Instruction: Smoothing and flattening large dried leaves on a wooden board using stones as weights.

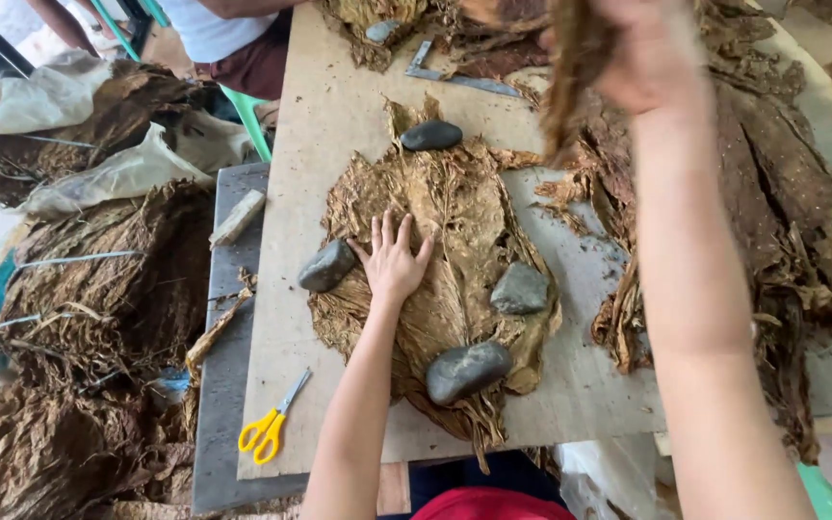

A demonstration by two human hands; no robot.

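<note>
Here, a person's left hand (394,258) lies flat, fingers spread, on a stack of dried brown leaves (450,289) laid out on a pale board counter (329,125). Four dark stones weigh the stack down: one at the top edge (431,135), one just beside the left hand's thumb side (326,266), one to the right of the hand (520,289) and one at the near end (467,371). The right hand (642,53) is raised high at the top of the view, its fingers closed around a hanging bunch of brown leaf (570,77); the hand is blurred. A heap of darker leaves (782,212) lies along the right side of the counter. Yellow-handled scissors (272,424) rest near the counter's front left corner, well apart from both hands. A metal blade (455,75) lies at the far end. Tied bundles of leaves (98,289) are piled on the floor to the left, and another person (233,34) is partly visible beyond the counter.
</note>
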